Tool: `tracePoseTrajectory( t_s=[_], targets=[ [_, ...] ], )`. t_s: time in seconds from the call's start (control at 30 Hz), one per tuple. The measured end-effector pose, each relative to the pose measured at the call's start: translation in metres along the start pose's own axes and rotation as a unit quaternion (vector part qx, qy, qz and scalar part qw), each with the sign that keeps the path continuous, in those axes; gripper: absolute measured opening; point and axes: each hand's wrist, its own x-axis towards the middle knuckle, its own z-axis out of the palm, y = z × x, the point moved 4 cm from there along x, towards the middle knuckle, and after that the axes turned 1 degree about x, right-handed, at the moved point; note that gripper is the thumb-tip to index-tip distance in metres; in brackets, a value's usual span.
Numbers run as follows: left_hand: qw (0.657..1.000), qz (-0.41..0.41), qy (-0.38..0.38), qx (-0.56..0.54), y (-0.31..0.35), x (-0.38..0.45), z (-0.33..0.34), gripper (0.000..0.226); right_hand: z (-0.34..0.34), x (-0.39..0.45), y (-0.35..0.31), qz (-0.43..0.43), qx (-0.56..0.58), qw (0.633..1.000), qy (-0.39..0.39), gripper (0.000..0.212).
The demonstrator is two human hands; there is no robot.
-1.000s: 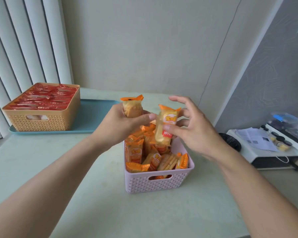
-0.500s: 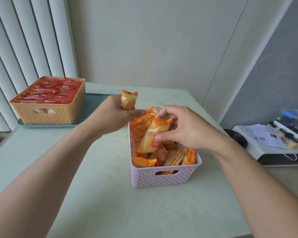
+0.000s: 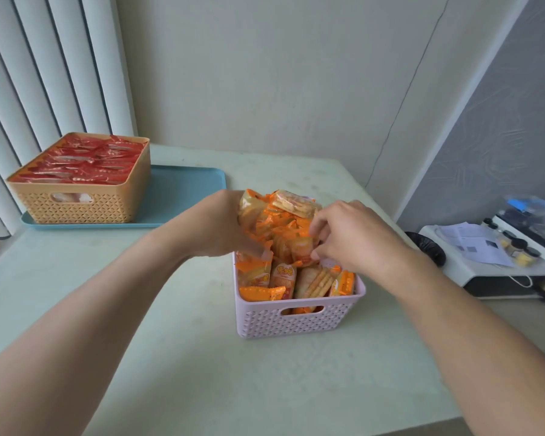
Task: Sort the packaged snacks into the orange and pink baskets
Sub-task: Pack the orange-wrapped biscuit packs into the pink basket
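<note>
A pale green tabletop (image 3: 170, 357) by a plain wall. Both hands sit over the heaped pink basket (image 3: 299, 319): the left hand (image 3: 221, 225) grips an upright orange packet (image 3: 249, 209); the right hand (image 3: 353, 237) pinches another packet (image 3: 301, 250) directly beneath its grip.

Probably a home room, vertical blinds (image 3: 44, 89), plain table (image 3: 265, 388), papers (image 3: 472, 243)

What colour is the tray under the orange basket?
Blue tray, clearest in the head view.

Pale green desk (image 3: 170, 357); blue plastic tray (image 3: 186, 190) at far left; white vertical blinds (image 3: 44, 73); printed papers (image 3: 472, 243) at right.
</note>
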Motion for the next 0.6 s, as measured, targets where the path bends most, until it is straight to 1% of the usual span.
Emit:
tracePoseTrajectory(
  t_s=[0.07,0.1,0.13,0.2,0.23,0.3,0.37,0.43,0.5,0.6],
  targets=[
    [1.000,0.006,-0.001,0.031,0.002,-0.001,0.004,0.041,0.008,0.000,-0.003,-0.029,-0.052,0.998,0.025,0.052],
    [0.999,0.008,-0.001,0.038,0.002,0.000,0.006,0.043,0.011,0.000,-0.005,-0.041,-0.057,0.997,0.029,0.053],
    [0.999,0.007,-0.001,0.044,0.001,0.000,0.007,0.044,0.012,0.001,-0.006,-0.048,-0.056,0.997,0.033,0.048],
    [0.998,0.002,0.005,0.065,-0.001,0.001,0.010,0.047,0.011,0.005,-0.003,-0.044,-0.044,0.997,0.054,0.027],
    [0.997,0.001,0.012,0.082,-0.002,0.002,0.010,0.052,0.010,0.007,0.000,-0.037,-0.036,0.996,0.070,0.019],
    [0.994,0.001,0.024,0.109,-0.005,0.005,0.011,0.065,0.008,0.011,0.005,-0.024,-0.002,0.996,0.087,0.016],
    [0.995,0.004,0.017,0.102,-0.006,0.006,0.011,0.068,0.006,0.012,0.006,-0.032,0.069,0.992,0.100,0.015],
    [0.996,0.009,0.009,0.091,-0.005,0.006,0.009,0.059,0.008,0.011,0.003,-0.043,0.123,0.986,0.106,0.015],
    [0.997,0.019,0.008,0.075,-0.003,0.005,0.007,0.046,0.019,0.011,-0.001,-0.048,0.135,0.985,0.092,0.014],
    [0.998,0.032,0.011,0.049,0.001,0.003,0.005,0.035,0.034,0.013,-0.002,-0.032,0.158,0.985,0.058,0.012]
  ],
)
